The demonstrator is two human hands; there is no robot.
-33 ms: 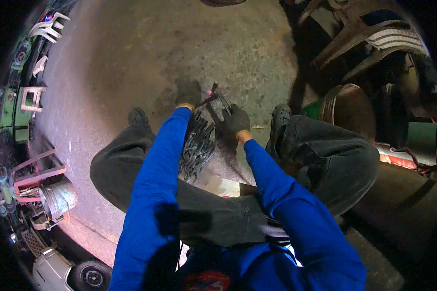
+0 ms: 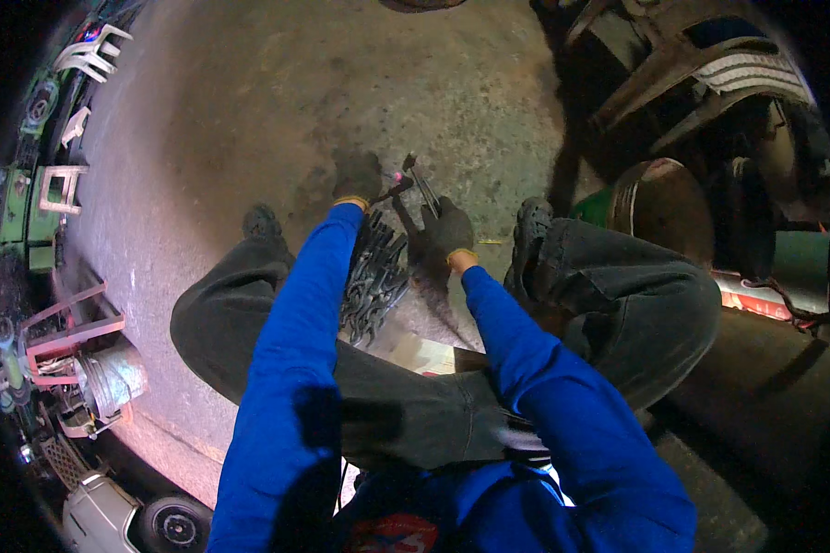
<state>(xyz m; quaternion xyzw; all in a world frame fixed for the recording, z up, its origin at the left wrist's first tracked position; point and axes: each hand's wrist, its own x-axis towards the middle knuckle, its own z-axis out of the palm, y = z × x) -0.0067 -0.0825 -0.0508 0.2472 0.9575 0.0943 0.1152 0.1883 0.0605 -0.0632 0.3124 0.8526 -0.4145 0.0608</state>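
Gloves on both hands — left hand (image 2: 358, 175) clenched around a dark tool handle (image 2: 395, 189), right hand (image 2: 445, 230) gripping a slim metal tool (image 2: 423, 187), tips crossed over the concrete floor (image 2: 249, 120). Just below — heap of dark wrenches (image 2: 373, 281) between the knees.

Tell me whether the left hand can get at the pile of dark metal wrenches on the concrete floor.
Probably yes: the pile of dark metal wrenches lies uncovered just below the gloved left hand, between the legs.
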